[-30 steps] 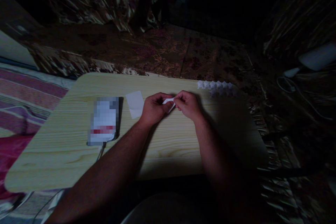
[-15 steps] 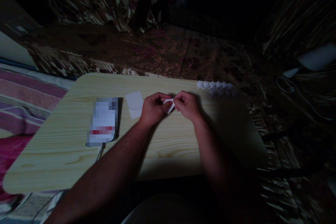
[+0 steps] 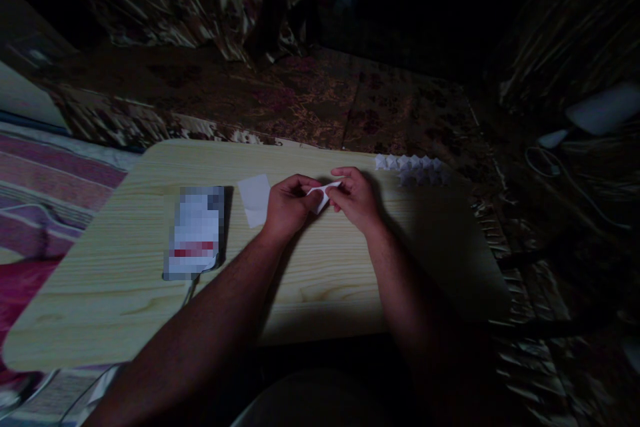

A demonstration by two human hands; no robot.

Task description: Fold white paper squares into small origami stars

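Both of my hands meet over the middle of a pale wooden table (image 3: 325, 280). My left hand (image 3: 287, 203) and my right hand (image 3: 356, 197) each pinch an end of a small folded white paper piece (image 3: 321, 193), held just above the tabletop. A flat white paper square (image 3: 254, 199) lies just left of my left hand. Several small folded white paper shapes (image 3: 413, 168) lie in a row at the table's far right edge.
A phone (image 3: 195, 232) with a cable at its near end lies on the table's left part. Striped fabric (image 3: 45, 193) lies to the left. Patterned dark carpet lies beyond the table. A white device with a cord (image 3: 595, 113) rests at the right.
My fingers have shifted on the paper piece; my right hand's fingers have lifted slightly and the piece has changed shape between them. Nothing else on the table has moved.
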